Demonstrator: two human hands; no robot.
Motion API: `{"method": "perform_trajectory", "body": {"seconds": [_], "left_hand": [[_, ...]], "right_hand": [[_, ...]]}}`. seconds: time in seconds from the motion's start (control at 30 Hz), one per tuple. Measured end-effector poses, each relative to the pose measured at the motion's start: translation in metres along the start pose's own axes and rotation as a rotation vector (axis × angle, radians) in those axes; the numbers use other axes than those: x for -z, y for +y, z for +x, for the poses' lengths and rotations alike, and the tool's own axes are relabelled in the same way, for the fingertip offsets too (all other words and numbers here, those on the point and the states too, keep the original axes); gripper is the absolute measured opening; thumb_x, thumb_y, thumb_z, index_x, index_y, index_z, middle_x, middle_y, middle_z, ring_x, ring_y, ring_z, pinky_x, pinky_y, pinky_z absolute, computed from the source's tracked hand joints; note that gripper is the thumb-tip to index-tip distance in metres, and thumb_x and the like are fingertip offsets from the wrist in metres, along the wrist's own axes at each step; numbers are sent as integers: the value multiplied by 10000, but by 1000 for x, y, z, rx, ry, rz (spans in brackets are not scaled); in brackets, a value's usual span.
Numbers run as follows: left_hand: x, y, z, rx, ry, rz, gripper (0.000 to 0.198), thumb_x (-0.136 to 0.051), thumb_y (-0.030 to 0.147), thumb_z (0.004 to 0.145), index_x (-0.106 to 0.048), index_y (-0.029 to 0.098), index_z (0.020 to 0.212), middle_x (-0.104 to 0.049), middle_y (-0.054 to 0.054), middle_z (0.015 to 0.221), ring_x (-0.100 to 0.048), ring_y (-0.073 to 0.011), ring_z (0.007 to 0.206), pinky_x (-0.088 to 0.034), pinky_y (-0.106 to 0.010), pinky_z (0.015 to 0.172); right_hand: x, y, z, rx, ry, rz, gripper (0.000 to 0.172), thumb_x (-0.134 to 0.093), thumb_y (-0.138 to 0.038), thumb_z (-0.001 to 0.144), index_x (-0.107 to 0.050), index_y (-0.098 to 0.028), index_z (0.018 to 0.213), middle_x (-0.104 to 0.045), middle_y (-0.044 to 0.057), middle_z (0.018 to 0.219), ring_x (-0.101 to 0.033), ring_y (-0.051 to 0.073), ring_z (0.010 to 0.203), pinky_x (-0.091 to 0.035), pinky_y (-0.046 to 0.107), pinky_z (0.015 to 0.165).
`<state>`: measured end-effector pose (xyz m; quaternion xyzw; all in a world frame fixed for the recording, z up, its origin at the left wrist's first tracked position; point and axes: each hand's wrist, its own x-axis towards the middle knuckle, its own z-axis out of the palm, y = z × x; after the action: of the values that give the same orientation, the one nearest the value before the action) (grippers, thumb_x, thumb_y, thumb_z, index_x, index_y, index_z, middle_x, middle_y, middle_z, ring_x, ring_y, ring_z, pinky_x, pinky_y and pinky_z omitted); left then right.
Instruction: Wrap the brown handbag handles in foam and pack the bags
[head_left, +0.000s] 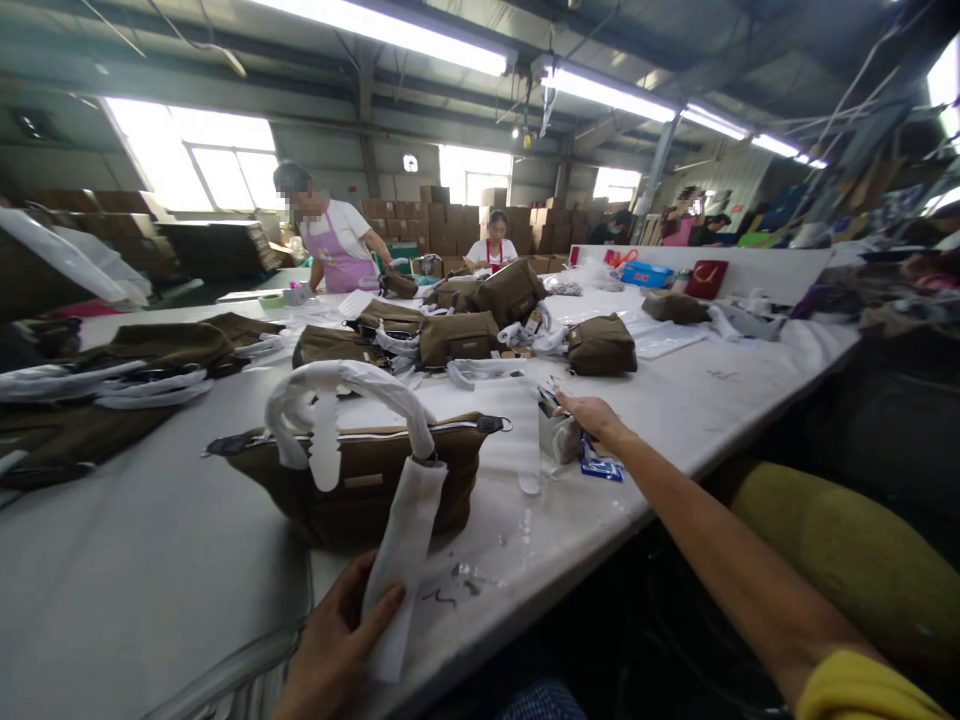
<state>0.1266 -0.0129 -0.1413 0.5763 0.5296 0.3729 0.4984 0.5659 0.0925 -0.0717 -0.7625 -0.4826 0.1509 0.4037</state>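
Observation:
An olive-brown handbag (367, 485) stands upright on the white table, its zipper running along the top and its looped handles wrapped in white paper. My left hand (341, 625) grips the lower end of a white paper wrap (409, 540) that hangs from a handle end at the bag's front right. To the right of the bag, my right hand (589, 415) is closed at the opening of a small grey-white container (559, 435); what its fingertips hold is too small to make out. A blue and white packet (600, 460) lies just beside that container, below my right hand.
More brown bags (457, 340) with wrapped handles are piled across the table's middle, others (150, 350) at the left. A blue box (647, 275) stands farther back. People work beyond the table (720, 375), one in a purple apron (341, 250).

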Motion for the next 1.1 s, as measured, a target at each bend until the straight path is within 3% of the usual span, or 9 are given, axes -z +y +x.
{"method": "perform_trajectory", "body": {"seconds": [0.13,0.37,0.53,0.67,0.9,1.0,1.1], "left_hand": [[2,2,3,12,-8,11,595,-754,584,688,-662,175,1110,-751,-109,1094,-675,-350,1084,-548,-432,952],[6,-4,8,47,-33,38,633,-752,608,680,-641,178,1131,-745,-111,1130,-667,-345,1124,-550,-404,967],[4,-5,8,59,-29,34,618,-763,595,671,-652,190,1125,-749,-110,1133,-668,-355,1126,-585,-398,891],[4,0,7,45,-24,35,606,-766,589,665,-672,185,1106,-753,-110,1129,-665,-360,1131,-572,-413,928],[2,6,4,20,-29,59,592,-735,599,691,-703,173,1102,-764,-110,1100,-693,-348,1067,-560,-418,943],[1,6,2,5,-13,68,594,-739,597,685,-706,174,1101,-765,-103,1091,-690,-349,1063,-559,-413,937],[1,5,0,-5,-37,59,554,-726,572,724,-699,179,1113,-763,-94,1084,-691,-336,1052,-552,-397,933]], "right_hand": [[-1,6,2,-150,-65,198,481,-606,-551,844,-773,-116,726,-663,87,597,-619,200,607,-471,310,610],[22,-8,-10,-133,-29,519,315,-741,-466,747,-757,-151,757,-737,121,1085,-672,231,989,-517,297,834],[32,3,-37,-217,-104,583,292,-791,-417,711,-776,-144,814,-749,143,979,-693,226,852,-556,308,736],[24,24,-54,-265,-118,629,321,-836,-407,662,-771,-135,820,-746,136,925,-673,173,683,-570,300,634],[1,47,-52,-192,66,617,468,-898,-511,534,-736,-115,723,-699,76,672,-560,118,495,-516,277,502],[-1,44,-68,-126,104,567,533,-867,-583,534,-756,-119,773,-705,69,680,-558,124,514,-501,273,508],[-8,24,-107,-36,-1,546,497,-825,-593,622,-773,-143,829,-727,72,746,-595,140,590,-521,283,597]]}}
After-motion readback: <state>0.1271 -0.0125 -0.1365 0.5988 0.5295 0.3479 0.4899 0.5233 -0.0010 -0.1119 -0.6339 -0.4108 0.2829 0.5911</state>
